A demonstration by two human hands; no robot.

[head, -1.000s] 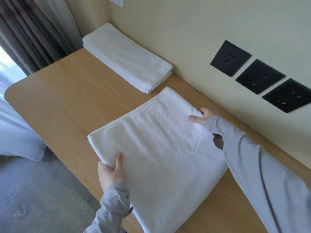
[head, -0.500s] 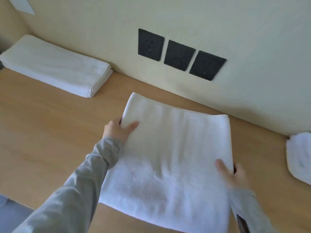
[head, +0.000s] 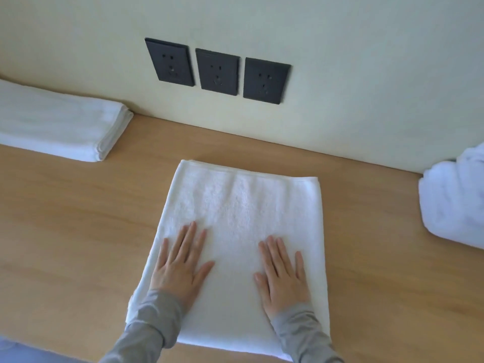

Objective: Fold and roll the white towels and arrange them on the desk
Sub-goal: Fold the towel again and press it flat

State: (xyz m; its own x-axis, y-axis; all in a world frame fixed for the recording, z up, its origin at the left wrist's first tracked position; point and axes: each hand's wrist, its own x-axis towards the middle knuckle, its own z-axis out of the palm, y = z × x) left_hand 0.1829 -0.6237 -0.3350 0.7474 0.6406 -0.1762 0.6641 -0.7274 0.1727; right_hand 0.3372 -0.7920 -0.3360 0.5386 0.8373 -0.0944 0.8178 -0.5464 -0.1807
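The desk (head: 73, 231) was set against a wall (head: 353, 61); on its near middle the white towel (head: 235, 205) was laid, pressed under the left hand (head: 178, 268) and right hand (head: 284, 280), fingers straight, nothing gripped (its near corners were hidden by grey sleeves (head: 146, 331)); its long axis was pointed at the wall; a folded stack (head: 57, 121), left, and a white bundle (head: 455, 200), right, were cut off; three dark sockets (head: 217, 72) were mounted beyond.

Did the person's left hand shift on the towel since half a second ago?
Yes. The left hand left the far corner of the middle towel below the wall sockets and now lies flat nearer the front edge of the desk.
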